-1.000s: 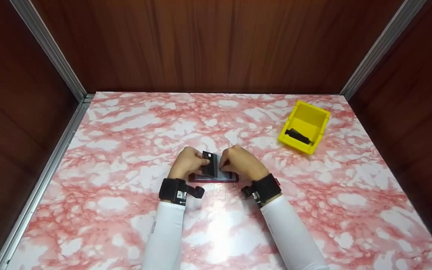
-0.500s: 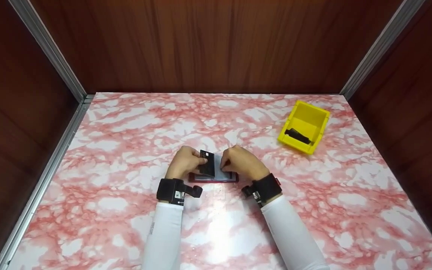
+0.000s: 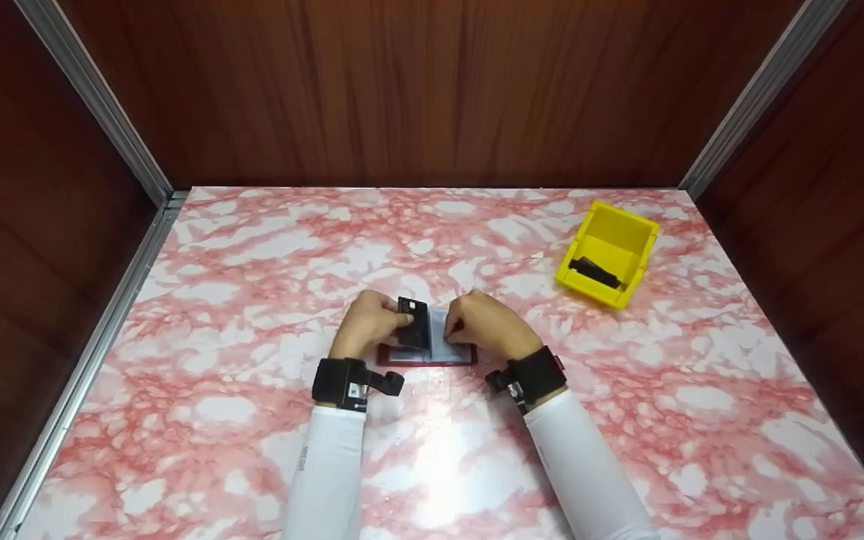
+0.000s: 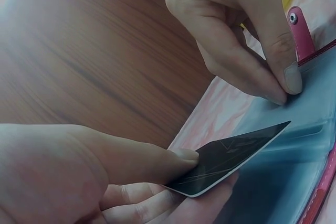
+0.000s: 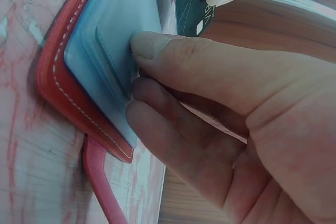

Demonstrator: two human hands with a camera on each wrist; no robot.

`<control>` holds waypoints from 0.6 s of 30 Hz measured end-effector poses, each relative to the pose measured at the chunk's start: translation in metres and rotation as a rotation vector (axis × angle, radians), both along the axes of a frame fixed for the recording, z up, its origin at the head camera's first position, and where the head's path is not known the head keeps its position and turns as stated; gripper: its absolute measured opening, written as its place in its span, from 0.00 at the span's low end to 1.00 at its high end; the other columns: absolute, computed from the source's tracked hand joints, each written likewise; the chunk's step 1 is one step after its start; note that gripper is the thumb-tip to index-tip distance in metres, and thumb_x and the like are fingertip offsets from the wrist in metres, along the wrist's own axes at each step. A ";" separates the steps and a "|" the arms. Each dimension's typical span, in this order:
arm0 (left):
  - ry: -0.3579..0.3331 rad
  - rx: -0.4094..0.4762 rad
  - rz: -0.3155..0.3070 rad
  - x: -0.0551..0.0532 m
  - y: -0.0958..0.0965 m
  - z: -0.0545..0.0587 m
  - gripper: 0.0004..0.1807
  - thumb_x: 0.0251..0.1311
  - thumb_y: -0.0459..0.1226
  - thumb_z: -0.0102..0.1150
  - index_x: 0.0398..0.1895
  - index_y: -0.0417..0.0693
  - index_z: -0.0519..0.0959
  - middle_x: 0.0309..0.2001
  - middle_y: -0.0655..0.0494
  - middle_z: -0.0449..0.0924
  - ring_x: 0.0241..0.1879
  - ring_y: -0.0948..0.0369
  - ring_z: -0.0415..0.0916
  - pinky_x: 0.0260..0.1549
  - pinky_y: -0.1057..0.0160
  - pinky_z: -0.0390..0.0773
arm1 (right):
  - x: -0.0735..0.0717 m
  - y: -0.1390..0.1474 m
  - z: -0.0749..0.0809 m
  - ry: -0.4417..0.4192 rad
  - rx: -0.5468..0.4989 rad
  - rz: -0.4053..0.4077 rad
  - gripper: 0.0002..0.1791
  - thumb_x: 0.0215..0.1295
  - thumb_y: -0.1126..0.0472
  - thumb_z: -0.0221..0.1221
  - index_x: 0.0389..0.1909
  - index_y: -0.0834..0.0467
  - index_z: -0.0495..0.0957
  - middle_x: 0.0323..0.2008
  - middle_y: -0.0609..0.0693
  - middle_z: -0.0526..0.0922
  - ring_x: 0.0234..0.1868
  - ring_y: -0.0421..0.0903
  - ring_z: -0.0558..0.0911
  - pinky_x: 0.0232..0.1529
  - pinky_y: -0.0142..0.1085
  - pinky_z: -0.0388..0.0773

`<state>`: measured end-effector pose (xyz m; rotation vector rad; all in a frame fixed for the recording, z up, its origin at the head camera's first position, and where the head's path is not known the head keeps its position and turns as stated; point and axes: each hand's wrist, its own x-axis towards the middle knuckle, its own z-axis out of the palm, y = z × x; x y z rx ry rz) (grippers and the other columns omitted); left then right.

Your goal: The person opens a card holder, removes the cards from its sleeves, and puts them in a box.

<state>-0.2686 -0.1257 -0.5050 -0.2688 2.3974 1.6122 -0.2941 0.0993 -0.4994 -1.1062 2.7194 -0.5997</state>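
Note:
An unfolded red card holder (image 3: 432,364) with white stitching and clear plastic sleeves lies on the table in front of me. Between the thumb and fingers of my left hand (image 3: 364,324) is a black card (image 3: 418,332) with pale edges, tilted above the holder's left half. The wrist views show it apart from the raised sleeve. My right hand (image 3: 490,324) pinches the edge of a clear sleeve (image 5: 118,17) between thumb and fingertips, lifting it off the red cover (image 5: 58,80). A pink snap strap (image 4: 300,32) sticks out beyond the right hand.
A yellow bin (image 3: 618,234) stands at the back right with a black object (image 3: 595,271) inside, its kind unclear. The pink and white marbled table (image 3: 252,247) is bounded by brown wood-grain panels (image 3: 417,97) at the back and both sides.
My left hand has shifted slightly left and away from me with the black card, so more of the clear sleeve shows. The right hand keeps its pinch, almost still.

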 end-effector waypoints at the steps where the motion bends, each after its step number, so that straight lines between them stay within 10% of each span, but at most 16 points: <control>1: 0.003 -0.002 0.000 0.000 0.000 0.000 0.08 0.66 0.30 0.71 0.41 0.32 0.84 0.42 0.41 0.87 0.27 0.59 0.87 0.28 0.66 0.91 | 0.000 0.000 0.000 -0.003 0.002 -0.002 0.03 0.63 0.66 0.76 0.37 0.57 0.94 0.39 0.53 0.94 0.41 0.47 0.92 0.48 0.40 0.92; 11: 0.025 -0.018 -0.001 -0.001 0.001 0.002 0.09 0.66 0.31 0.72 0.43 0.32 0.84 0.42 0.43 0.86 0.26 0.60 0.86 0.27 0.67 0.91 | -0.005 0.003 0.001 0.024 -0.011 -0.040 0.02 0.65 0.67 0.74 0.37 0.59 0.94 0.38 0.54 0.94 0.41 0.49 0.90 0.48 0.45 0.91; 18: 0.042 0.041 0.012 -0.002 0.002 0.002 0.12 0.67 0.32 0.71 0.48 0.32 0.84 0.40 0.44 0.88 0.25 0.59 0.87 0.27 0.67 0.90 | -0.003 0.002 0.005 0.006 -0.059 -0.218 0.05 0.70 0.62 0.70 0.38 0.59 0.92 0.37 0.53 0.94 0.39 0.47 0.87 0.48 0.47 0.89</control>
